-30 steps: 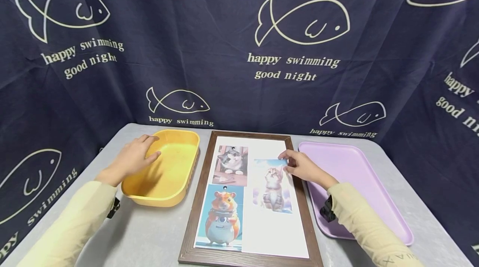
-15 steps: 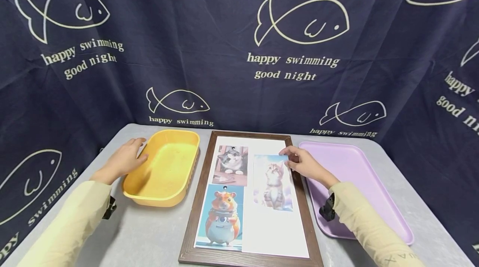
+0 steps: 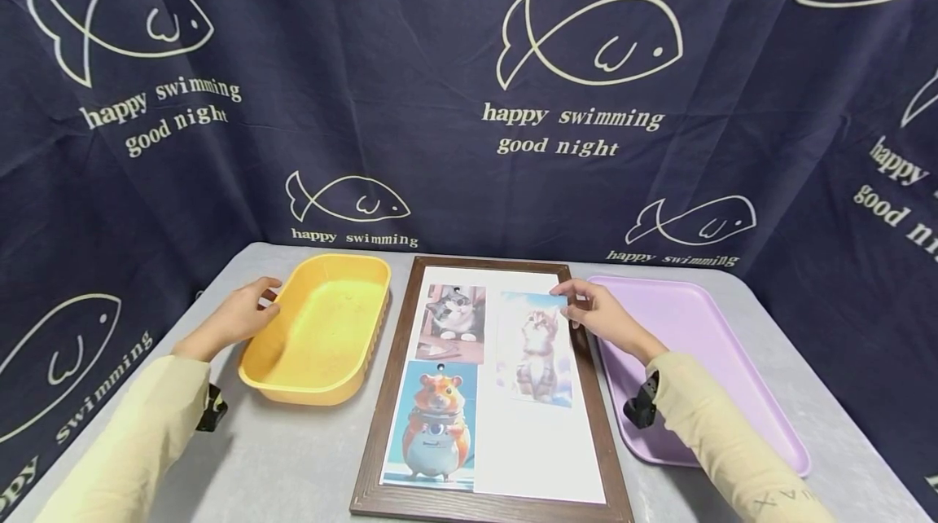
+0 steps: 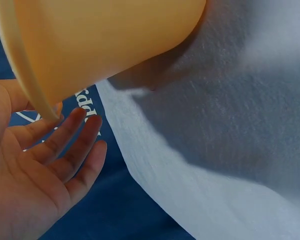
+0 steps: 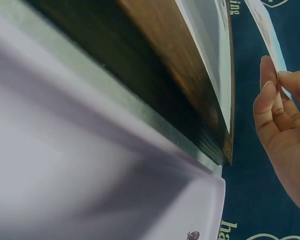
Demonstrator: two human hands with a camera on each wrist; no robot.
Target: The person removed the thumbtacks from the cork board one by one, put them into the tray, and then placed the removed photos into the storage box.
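My right hand (image 3: 604,318) pinches the upper right corner of a kitten picture card (image 3: 536,352) between thumb and fingers. In the right wrist view the card (image 5: 270,35) is seen edge-on, held up off the framed board. The card is over the right half of a white board with a brown wooden frame (image 3: 612,458). On the board's left half lie a grey cat picture (image 3: 454,315) and, below it, a hamster picture (image 3: 437,425). My left hand (image 3: 238,315) is beside the left rim of a yellow plastic tub (image 3: 357,384), fingers loosely bent and holding nothing.
A lilac tray (image 3: 703,336) lies right of the frame, under my right forearm. The tub stands left of the frame on the grey table (image 3: 300,458). A dark blue fish-print cloth (image 3: 440,99) hangs behind and at both sides.
My right hand has moved the kitten card slightly up and away along the board. My left hand has drawn back leftward from over the tub to outside its rim.
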